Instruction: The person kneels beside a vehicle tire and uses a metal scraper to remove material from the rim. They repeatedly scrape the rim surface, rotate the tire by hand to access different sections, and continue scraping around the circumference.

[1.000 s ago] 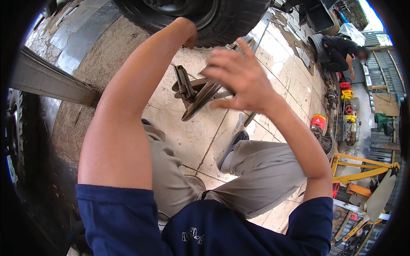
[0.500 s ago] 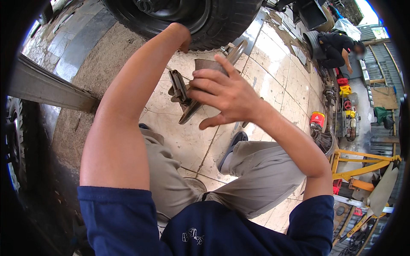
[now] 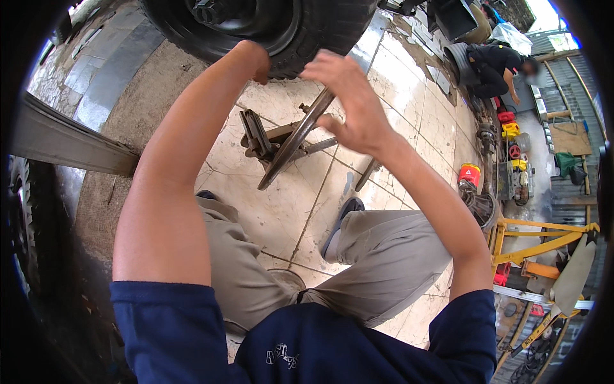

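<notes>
A black wheel with a chunky tyre [image 3: 342, 32] fills the top of the view. My left hand [image 3: 254, 61] is bent over at the wheel's lower side, with its fingers mostly hidden behind the wrist. My right hand [image 3: 352, 102] is raised just below the tyre, blurred, its thumb and fingers apart. Between that thumb and the fingers passes the upper end of a long, shiny, tapering metal piece [image 3: 291, 147]; I cannot tell whether they touch. Beside it, a dark metal bracket-like part [image 3: 256, 134] sits over the tiled floor, with a thin bar reaching right.
A dark bar [image 3: 366, 175] lies on the tiles near my foot. A grey metal beam [image 3: 77, 137] stands at the left. On the right are a red and yellow can [image 3: 469, 175], a yellow metal frame [image 3: 534, 253], and a crouching person in dark clothes [image 3: 489, 67].
My right hand has lifted up and to the right, leaving the long metal piece more exposed. The grey cone-shaped part behind it no longer shows. My left hand stays at the wheel.
</notes>
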A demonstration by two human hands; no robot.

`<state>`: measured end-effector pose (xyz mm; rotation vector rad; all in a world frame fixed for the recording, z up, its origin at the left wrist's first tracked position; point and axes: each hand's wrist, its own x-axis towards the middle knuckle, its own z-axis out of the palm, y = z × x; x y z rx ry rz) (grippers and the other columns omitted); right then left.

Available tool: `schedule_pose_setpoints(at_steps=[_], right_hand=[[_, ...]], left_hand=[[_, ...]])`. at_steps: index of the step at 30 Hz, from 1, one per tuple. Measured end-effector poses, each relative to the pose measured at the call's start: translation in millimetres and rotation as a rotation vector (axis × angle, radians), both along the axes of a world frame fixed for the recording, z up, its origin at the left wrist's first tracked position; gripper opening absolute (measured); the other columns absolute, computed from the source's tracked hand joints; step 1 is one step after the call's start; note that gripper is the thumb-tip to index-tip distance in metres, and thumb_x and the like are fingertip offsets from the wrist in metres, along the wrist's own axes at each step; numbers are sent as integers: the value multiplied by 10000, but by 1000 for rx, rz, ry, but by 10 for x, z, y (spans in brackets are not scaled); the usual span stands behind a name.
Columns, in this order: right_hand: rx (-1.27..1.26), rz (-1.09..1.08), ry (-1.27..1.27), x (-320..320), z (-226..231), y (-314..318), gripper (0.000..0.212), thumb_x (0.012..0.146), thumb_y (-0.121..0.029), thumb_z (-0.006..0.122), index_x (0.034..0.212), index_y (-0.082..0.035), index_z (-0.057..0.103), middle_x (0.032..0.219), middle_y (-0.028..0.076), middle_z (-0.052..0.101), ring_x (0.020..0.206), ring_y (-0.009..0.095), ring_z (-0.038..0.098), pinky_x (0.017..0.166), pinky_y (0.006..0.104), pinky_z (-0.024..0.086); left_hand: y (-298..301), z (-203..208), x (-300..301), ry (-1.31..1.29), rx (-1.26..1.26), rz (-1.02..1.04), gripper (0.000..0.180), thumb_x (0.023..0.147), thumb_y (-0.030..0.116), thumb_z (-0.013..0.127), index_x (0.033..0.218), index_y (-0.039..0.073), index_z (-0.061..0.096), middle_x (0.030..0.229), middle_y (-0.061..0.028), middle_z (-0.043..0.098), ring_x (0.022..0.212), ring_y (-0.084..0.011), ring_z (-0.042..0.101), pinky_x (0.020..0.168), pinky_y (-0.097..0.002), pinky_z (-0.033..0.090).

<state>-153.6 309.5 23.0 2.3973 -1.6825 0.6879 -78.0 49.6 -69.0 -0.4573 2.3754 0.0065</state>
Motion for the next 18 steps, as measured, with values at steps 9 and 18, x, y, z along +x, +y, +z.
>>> schedule_pose_setpoints(at_steps=[9,18], right_hand=[[62,-29,-174,-464,-15,-47,750,966,-745,410,1357,-133,598,1386,141,595,1384,331,500,1197,496,343],[72,89,-76,78,78,47,925,896,-868,331,1442,-152,541,1445,112,571,1423,315,466,1235,509,281]], left_hand=[[-28,-112,-96,51,-16,-61,508,978,475,584,1114,20,762,1140,-169,744,1093,-355,678,959,-465,518],[-263,-336,-19,-111,-15,-27,490,949,500,623,1253,131,729,1289,-98,705,1140,-283,678,1004,-453,530]])
